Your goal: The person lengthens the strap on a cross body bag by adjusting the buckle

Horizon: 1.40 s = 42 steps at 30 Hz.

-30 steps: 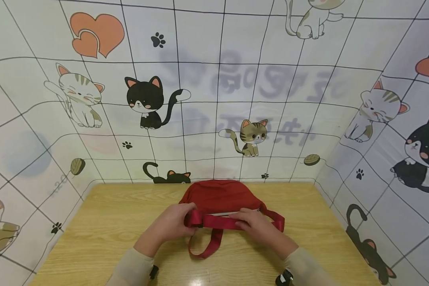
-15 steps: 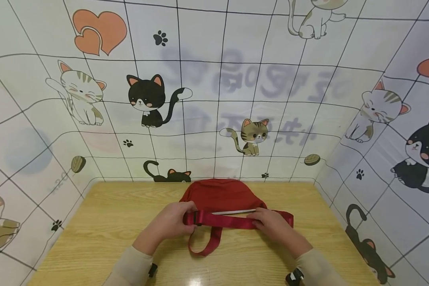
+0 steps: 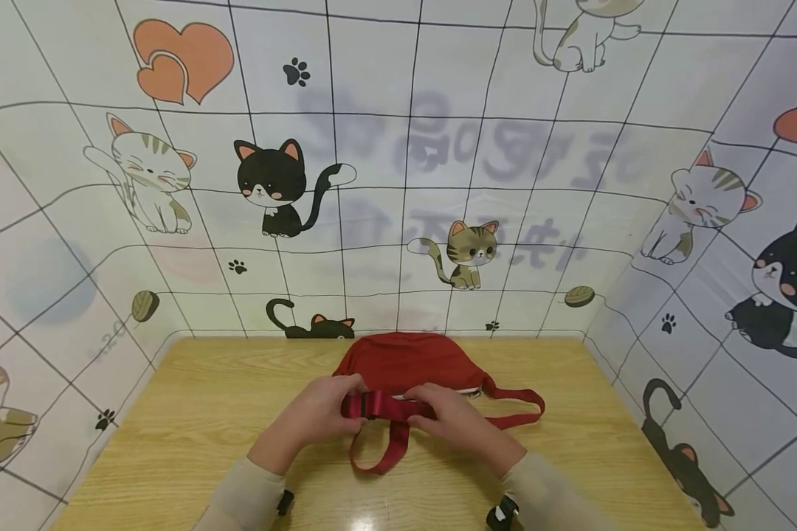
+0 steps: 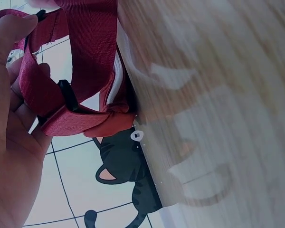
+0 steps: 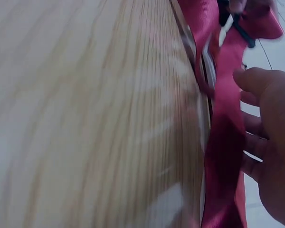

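A red waist bag (image 3: 408,361) with a pale zipper lies near the back of the table. Its red webbing strap (image 3: 388,408) runs in front of it. My left hand (image 3: 319,414) pinches the strap beside a black slider buckle (image 4: 68,95), thumb toward the camera side and fingers behind. Farther right, my right hand (image 3: 454,422) holds the same strap between thumb and fingers, close to the left hand. In the right wrist view the thumb touches the edge of the strap (image 5: 225,123). Part of the zipper is hidden by the strap and right hand.
The wooden table (image 3: 192,442) bears the bag. One strap loop (image 3: 381,464) hangs toward the front, and another loop (image 3: 531,405) lies to the right. A white cloth wall (image 3: 372,184) with cat drawings stands behind and on both sides.
My right hand first moved right along the strap, then back left toward the left hand, uncovering the right-hand loop. The left hand stays at the buckle.
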Motion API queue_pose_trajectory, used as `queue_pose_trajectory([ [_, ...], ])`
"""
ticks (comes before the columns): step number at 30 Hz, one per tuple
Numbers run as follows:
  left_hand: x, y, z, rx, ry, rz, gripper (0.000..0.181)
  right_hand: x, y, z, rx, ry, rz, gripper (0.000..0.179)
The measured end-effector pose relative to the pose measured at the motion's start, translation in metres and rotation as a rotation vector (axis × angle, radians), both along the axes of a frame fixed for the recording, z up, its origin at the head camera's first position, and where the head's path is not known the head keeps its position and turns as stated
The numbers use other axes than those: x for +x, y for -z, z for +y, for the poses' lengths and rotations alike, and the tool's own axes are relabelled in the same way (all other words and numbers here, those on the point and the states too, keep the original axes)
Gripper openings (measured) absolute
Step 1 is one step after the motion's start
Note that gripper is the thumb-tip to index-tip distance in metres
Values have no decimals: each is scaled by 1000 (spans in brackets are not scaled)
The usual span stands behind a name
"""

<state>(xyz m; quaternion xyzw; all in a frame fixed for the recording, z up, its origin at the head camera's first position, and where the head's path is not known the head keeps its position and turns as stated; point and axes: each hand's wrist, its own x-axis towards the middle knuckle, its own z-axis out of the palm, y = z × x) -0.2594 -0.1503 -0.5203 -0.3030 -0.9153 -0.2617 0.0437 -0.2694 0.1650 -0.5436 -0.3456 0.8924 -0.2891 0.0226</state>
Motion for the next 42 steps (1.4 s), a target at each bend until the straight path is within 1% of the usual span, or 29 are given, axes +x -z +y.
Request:
queue_pose_trajectory([
  [3, 0, -1, 1, 4, 2, 5, 41, 2, 0, -12, -27, -3, -9, 32],
  [6, 1, -1, 2, 1, 4, 12, 41, 4, 0, -19, -70, -5, 10, 30],
  [9, 1, -1, 3, -1, 3, 13, 41, 4, 1, -19, -106, -15, 62, 28],
  [12, 1, 0, 2, -2, 1, 10, 41, 4, 1, -14, -117, -28, 120, 28],
  [16, 0, 0, 1, -4, -6, -8, 41, 4, 0, -2, -99, -22, 135, 27],
  [18, 0, 1, 0, -3, -8, -17, 40, 4, -1, 7, -89, -13, 127, 29],
  [20, 0, 1, -1, -1, -9, -25, 40, 3, 0, 15, -77, -7, 141, 30],
  [27, -2, 2, -3, 26, -12, -39, 40, -1, 3, 42, -81, -30, 212, 33],
  [31, -2, 3, -4, 36, -18, -46, 40, -3, 1, 54, -54, -12, 234, 31],
  [32, -2, 3, -4, 38, -19, -49, 40, -3, 0, 57, -51, -2, 228, 31],
  [36, -2, 1, -4, 41, -14, -59, 39, -5, -3, 64, -25, 20, 213, 30],
  [41, -3, 1, -3, 31, -8, -54, 37, -6, -3, 62, 48, 17, 227, 27],
  [42, -3, 1, -4, 28, -9, -52, 37, -5, -3, 61, 61, 19, 218, 26],
])
